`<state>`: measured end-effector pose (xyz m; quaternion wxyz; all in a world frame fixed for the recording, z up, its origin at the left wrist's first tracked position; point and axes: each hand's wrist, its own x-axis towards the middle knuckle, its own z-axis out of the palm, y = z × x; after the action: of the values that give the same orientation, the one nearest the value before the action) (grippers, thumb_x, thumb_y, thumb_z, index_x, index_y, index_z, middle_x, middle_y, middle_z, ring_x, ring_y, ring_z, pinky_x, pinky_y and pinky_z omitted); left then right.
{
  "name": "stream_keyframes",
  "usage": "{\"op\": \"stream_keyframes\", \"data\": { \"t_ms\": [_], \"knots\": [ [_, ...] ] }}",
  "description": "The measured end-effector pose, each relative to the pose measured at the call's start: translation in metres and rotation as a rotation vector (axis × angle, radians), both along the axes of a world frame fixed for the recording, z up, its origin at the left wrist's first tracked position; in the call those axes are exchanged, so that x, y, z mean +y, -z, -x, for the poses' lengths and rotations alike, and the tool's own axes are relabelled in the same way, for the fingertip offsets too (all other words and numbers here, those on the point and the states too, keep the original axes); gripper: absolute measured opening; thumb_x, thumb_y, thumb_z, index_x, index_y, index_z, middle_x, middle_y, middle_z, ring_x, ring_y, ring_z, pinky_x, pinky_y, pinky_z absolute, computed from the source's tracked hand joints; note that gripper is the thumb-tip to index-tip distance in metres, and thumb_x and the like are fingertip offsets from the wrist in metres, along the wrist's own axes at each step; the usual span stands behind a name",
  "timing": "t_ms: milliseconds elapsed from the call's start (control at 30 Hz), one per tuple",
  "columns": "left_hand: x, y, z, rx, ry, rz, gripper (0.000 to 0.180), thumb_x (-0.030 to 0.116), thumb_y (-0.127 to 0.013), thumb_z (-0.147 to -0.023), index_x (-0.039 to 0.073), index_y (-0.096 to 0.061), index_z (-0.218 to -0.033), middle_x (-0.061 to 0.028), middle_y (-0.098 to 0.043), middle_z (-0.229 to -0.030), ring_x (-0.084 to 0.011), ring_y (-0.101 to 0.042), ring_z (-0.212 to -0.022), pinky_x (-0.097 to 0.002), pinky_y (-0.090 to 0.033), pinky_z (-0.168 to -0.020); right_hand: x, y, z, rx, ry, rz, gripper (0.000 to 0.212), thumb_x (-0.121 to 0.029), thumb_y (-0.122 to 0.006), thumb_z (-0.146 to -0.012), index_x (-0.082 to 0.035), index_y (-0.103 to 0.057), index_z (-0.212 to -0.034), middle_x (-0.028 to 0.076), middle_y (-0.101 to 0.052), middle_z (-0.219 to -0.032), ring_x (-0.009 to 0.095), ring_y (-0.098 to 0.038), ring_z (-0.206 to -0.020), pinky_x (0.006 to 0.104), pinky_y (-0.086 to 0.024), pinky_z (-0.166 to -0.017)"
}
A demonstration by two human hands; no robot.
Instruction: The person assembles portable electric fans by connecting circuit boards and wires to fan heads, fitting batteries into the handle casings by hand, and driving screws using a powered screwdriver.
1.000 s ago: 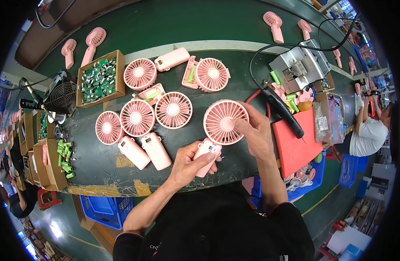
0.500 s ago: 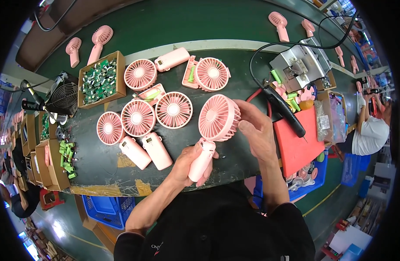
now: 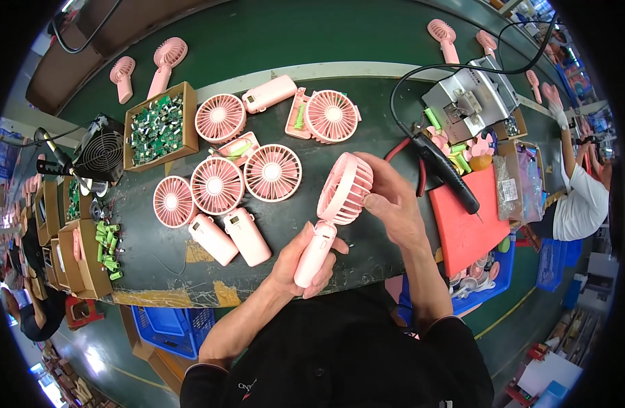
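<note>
My left hand (image 3: 295, 265) is closed around the handle of a pink handheld fan (image 3: 315, 256), which tilts up and slightly right above the table's front edge. My right hand (image 3: 394, 206) grips the back of the fan's round head, thumb on the grille and fingers behind, partly hidden. The head's face is turned to the left. To the left lie several round pink fan heads (image 3: 272, 173), some with loose pink handles (image 3: 247, 238) beside them. One fan head (image 3: 332, 116) farther back rests by an opened handle showing a green cell (image 3: 300, 117).
A box of circuit boards (image 3: 156, 126) stands at left, with green cells (image 3: 107, 246) nearer. At right are a black electric screwdriver (image 3: 446, 175) on a cable, a metal fixture (image 3: 470, 102) and a red sheet (image 3: 467, 221). Finished-looking fans (image 3: 167, 62) lie beyond. A co-worker (image 3: 584, 197) is at right.
The fan's head has swivelled on its handle, its face turning further left so more of its rim and back grille shows. At far right, a co-worker's gloved hand has reached toward a fan.
</note>
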<state>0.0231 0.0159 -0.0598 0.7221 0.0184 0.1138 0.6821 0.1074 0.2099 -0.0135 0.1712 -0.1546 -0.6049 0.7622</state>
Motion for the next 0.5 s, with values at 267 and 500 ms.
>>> {"op": "stream_keyframes", "data": {
  "t_ms": [267,500],
  "knots": [
    [-0.004,-0.003,0.001,0.113,-0.014,0.088,0.059,0.049,-0.032,-0.101,-0.004,-0.055,-0.113,-0.0098,-0.052,-0.054,-0.0176,-0.047,-0.033,-0.0269,-0.036,-0.03,-0.005,-0.008,0.0,-0.029,0.007,-0.011,0.062,-0.008,-0.071,-0.08,0.003,-0.045,-0.136,0.011,-0.059,-0.12,0.017,-0.059,-0.106,0.0311,-0.048,-0.092],
    [0.005,-0.034,-0.002,1.679,-0.492,0.21,0.036,-0.002,-0.063,-0.082,-0.001,-0.055,-0.117,-0.0162,-0.06,-0.084,-0.0293,-0.062,-0.07,-0.0334,-0.049,-0.062,-0.001,0.004,-0.002,0.006,0.021,-0.017,0.093,-0.055,-0.076,-0.074,0.006,-0.043,-0.136,0.016,-0.058,-0.125,0.022,-0.06,-0.112,0.0351,-0.049,-0.096]
  ]
}}
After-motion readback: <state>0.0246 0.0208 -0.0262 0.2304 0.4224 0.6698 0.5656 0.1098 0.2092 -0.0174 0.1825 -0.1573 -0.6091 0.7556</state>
